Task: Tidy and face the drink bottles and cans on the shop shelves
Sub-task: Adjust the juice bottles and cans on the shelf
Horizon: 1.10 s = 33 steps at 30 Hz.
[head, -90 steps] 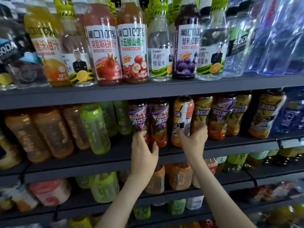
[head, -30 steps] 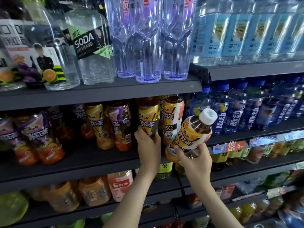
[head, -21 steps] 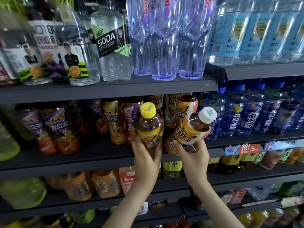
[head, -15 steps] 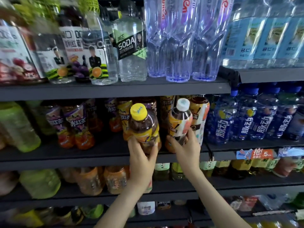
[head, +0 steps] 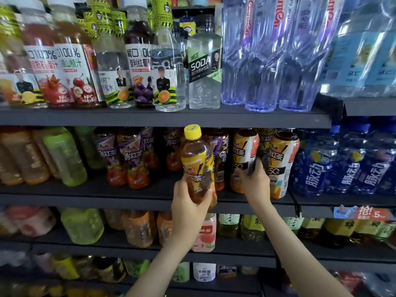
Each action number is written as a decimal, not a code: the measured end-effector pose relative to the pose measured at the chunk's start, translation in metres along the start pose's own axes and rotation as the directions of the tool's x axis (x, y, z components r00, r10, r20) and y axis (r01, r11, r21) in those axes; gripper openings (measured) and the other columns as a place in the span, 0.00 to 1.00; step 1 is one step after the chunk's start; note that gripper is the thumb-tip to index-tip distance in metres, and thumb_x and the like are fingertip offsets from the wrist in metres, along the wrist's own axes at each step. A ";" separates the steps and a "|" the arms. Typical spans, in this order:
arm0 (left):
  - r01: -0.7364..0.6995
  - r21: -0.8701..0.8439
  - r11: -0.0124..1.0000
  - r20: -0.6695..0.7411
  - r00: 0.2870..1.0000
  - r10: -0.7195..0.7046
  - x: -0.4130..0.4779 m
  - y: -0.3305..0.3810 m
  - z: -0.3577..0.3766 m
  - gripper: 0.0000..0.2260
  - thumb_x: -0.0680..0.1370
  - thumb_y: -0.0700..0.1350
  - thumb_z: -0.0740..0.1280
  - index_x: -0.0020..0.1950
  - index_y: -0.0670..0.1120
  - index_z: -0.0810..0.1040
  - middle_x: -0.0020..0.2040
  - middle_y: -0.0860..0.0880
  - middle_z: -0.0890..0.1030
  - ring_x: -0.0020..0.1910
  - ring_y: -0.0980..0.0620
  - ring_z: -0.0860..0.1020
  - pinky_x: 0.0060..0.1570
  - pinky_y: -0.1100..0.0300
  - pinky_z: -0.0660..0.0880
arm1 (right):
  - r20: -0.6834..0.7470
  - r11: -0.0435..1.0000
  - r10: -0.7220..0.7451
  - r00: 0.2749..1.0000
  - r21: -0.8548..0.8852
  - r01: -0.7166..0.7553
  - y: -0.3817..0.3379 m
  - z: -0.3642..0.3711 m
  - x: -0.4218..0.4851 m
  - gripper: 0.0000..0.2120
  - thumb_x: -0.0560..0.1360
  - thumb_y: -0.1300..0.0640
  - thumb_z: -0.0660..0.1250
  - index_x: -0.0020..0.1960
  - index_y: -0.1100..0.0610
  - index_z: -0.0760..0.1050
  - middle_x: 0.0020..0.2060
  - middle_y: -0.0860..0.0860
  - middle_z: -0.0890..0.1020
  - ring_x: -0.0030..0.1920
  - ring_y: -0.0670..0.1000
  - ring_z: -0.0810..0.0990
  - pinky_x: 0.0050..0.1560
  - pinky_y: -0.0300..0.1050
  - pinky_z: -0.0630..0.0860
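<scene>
Dark shop shelves (head: 85,198) packed with drinks: the left hand (head: 188,204), fingers curled, holds a yellow-capped iced tea bottle (head: 196,159) just before the middle shelf; the right hand (head: 255,185) wraps its fingers round a white-labelled tea bottle (head: 244,151) standing there.

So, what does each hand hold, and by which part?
The left hand grips a yellow-capped tea bottle by its lower half. The right hand touches a white-labelled bottle low down; whether it grips cannot be told.
</scene>
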<state>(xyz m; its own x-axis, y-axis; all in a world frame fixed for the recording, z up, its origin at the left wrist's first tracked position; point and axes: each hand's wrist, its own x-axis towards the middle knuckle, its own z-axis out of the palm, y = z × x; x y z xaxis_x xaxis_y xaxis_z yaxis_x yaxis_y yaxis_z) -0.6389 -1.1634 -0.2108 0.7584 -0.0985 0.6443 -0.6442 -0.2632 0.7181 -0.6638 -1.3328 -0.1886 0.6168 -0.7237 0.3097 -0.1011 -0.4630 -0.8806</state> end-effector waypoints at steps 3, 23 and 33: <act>-0.013 0.024 1.000 0.022 1.000 0.013 0.001 -0.002 -0.006 0.23 0.69 0.48 0.73 0.61 0.43 0.73 0.51 0.52 0.75 0.49 0.61 0.74 0.47 0.76 0.71 | -0.076 0.984 -0.095 0.993 0.145 0.105 -0.013 0.000 -0.039 0.26 0.77 0.53 0.65 0.72 0.54 0.62 0.65 0.50 0.72 0.66 0.48 0.69 0.62 0.39 0.66; -0.343 -0.078 0.936 0.428 0.837 0.342 0.045 -0.040 -0.060 0.24 0.74 0.54 0.64 0.68 0.46 0.67 0.64 0.50 0.69 0.65 0.56 0.69 0.62 0.66 0.68 | -0.103 0.928 -0.134 0.986 0.335 0.161 -0.055 0.066 -0.096 0.10 0.67 0.52 0.74 0.47 0.50 0.78 0.41 0.44 0.83 0.45 0.42 0.81 0.45 0.39 0.77; -0.117 0.009 0.993 0.313 0.944 0.108 0.064 -0.052 -0.026 0.16 0.76 0.46 0.67 0.62 0.44 0.73 0.56 0.50 0.75 0.50 0.55 0.76 0.45 0.71 0.68 | -0.305 0.975 0.021 0.952 0.219 0.049 -0.047 0.046 -0.099 0.17 0.67 0.54 0.76 0.53 0.48 0.74 0.46 0.41 0.81 0.45 0.34 0.78 0.42 0.28 0.74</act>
<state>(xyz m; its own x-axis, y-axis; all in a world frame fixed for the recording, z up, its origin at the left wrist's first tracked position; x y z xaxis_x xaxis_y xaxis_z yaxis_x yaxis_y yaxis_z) -0.5596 -1.1306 -0.2003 0.6769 -0.4215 0.6034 -0.7275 -0.2586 0.6356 -0.6844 -1.2157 -0.1941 0.3467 -0.8549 0.3860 0.1022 -0.3746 -0.9215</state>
